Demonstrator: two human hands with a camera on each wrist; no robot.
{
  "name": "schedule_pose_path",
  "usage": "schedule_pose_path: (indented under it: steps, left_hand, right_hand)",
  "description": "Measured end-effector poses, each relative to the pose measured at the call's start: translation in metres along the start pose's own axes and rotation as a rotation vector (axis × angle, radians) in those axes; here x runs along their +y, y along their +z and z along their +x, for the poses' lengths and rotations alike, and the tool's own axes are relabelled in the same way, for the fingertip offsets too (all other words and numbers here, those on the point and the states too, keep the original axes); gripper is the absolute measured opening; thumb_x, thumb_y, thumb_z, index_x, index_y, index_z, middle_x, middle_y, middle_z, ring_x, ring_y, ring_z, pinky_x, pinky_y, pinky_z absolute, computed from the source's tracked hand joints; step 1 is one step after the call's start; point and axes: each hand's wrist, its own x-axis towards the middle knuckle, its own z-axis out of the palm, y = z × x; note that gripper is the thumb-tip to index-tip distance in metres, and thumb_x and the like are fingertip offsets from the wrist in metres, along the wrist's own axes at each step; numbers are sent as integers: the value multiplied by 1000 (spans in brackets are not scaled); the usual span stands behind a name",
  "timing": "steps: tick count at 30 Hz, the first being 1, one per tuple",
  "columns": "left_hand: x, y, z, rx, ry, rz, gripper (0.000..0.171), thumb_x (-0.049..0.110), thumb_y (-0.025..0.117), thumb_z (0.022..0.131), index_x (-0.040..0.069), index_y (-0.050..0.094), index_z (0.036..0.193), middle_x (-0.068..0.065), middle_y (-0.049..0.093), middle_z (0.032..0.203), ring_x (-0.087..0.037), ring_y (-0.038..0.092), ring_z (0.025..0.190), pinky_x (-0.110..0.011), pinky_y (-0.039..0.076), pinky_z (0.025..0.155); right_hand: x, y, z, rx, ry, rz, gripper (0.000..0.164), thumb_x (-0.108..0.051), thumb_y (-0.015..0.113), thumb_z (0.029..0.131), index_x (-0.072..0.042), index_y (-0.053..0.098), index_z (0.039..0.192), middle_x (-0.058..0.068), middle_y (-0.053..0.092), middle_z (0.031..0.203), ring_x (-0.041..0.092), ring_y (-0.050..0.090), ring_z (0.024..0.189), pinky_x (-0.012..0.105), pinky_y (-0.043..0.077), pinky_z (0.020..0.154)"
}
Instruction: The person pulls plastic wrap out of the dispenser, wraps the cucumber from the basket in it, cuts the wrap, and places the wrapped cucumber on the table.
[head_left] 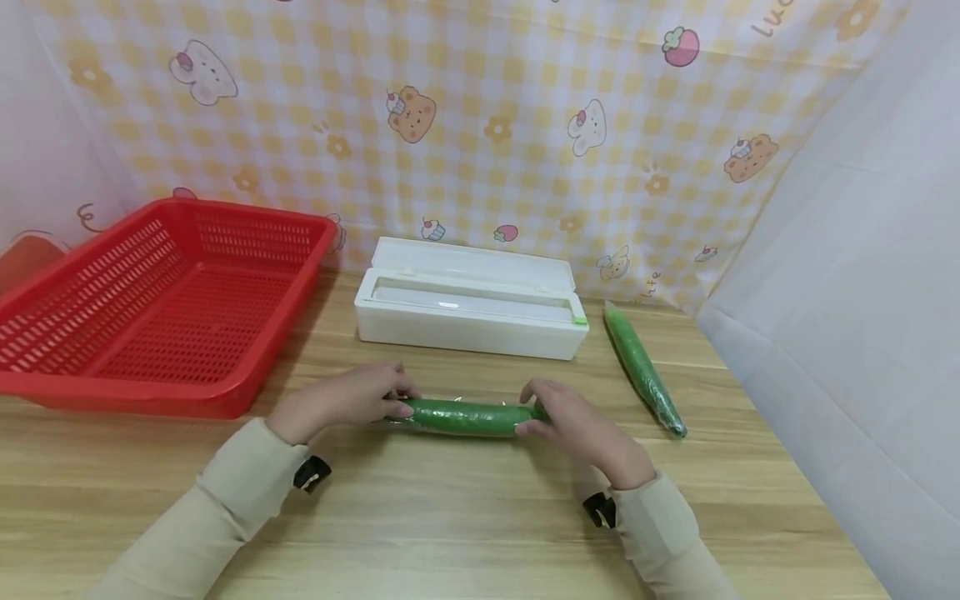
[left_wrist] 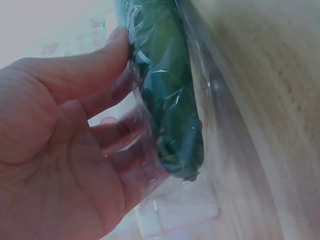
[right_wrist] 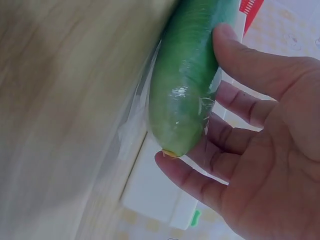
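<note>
A green cucumber [head_left: 468, 418] lies crosswise on the table with clear plastic film around it. My left hand [head_left: 356, 398] grips its left end, thumb on one side and fingers on the other. In the left wrist view, wrinkled film [left_wrist: 160, 75] covers that dark, narrow end of the cucumber. At the opposite end, my right hand [head_left: 573, 421] grips the cucumber between thumb and fingers. The right wrist view shows the little finger [right_wrist: 180, 175] near the paler tip. Loose film [right_wrist: 131, 131] sticks out along the cucumber's side there.
Behind the hands stands a white cling film box [head_left: 468, 329], its lid raised and a green piece at its right end. A film-wrapped cucumber [head_left: 637, 362] lies at the right. The red plastic basket [head_left: 243, 385] sits at the left on the wooden table [head_left: 450, 533].
</note>
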Motion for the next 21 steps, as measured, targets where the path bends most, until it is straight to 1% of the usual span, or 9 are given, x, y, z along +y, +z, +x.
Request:
schedule_pose_path:
  steps: [2, 4, 7, 9, 11, 13, 16, 17, 21]
  left_hand:
    - [-2, 0, 0, 5, 13, 9, 24, 15, 61, 89, 4, 67, 109, -3, 53, 89, -14, 49, 79, -26, 43, 68]
    - [-4, 1, 1, 18, 8, 16, 25, 15, 59, 90, 4, 65, 111, -3, 54, 91, -14, 50, 80, -28, 44, 70]
    - [-8, 3, 4, 51, 26, 22, 16, 14, 57, 92, 5, 63, 103, -1, 57, 89, -13, 51, 79, -29, 45, 72]
    - [-10, 4, 5, 75, 38, 18, 6, 15, 56, 92, 9, 58, 93, 1, 57, 84, -11, 51, 77, -28, 45, 70]
    - [-11, 4, 6, 84, 41, 23, 10, 19, 58, 92, 11, 55, 86, 2, 54, 78, -11, 47, 71, -26, 41, 64]
    - [-10, 4, 5, 86, 21, 42, 17, 27, 63, 88, 12, 55, 85, 1, 52, 79, -12, 45, 72, -26, 39, 64]
    - [-8, 5, 4, 88, -13, 91, 26, 34, 71, 80, 13, 58, 87, 0, 51, 86, -15, 44, 79, -30, 39, 68]
    - [-8, 5, 4, 93, -12, 109, 27, 35, 72, 78, 13, 59, 88, 0, 51, 88, -16, 44, 80, -30, 39, 69]
    - [-10, 6, 6, 107, 1, 133, 22, 29, 73, 79, 12, 62, 88, 0, 52, 86, -15, 46, 77, -30, 40, 69]
  right_hand:
    - [1, 0, 0, 7, -10, 8, 29, -25, 66, 84, -6, 56, 104, 6, 62, 98, 19, 60, 92, 36, 50, 81]
    - [2, 0, 0, 8, -6, 4, 25, -25, 64, 86, -7, 57, 101, 5, 63, 97, 19, 60, 91, 35, 51, 79]
    - [2, 1, 0, 7, 23, 4, 23, -24, 61, 88, -6, 59, 103, 7, 64, 100, 22, 61, 95, 36, 51, 82]
    - [1, 1, 0, 3, 50, 1, 24, -24, 58, 90, -5, 59, 105, 8, 64, 103, 24, 61, 97, 37, 50, 84]
    - [0, 1, 0, 0, 81, -4, 26, -25, 56, 92, -5, 60, 107, 10, 62, 105, 25, 61, 98, 38, 50, 85]
    - [-1, 1, 0, 3, 103, -15, 27, -25, 55, 93, -4, 61, 108, 8, 60, 104, 23, 60, 93, 37, 50, 83]
    - [-2, 2, 0, 16, 115, -39, 28, -25, 54, 93, -3, 64, 108, 6, 54, 97, 16, 55, 85, 32, 49, 76]
    - [-2, 3, 1, 25, 109, -50, 28, -24, 54, 94, -2, 64, 107, 5, 52, 95, 15, 51, 83, 30, 47, 74]
    - [-1, 4, 1, 72, 65, -90, 28, -22, 55, 93, -1, 65, 109, 3, 47, 85, 14, 40, 75, 27, 39, 66]
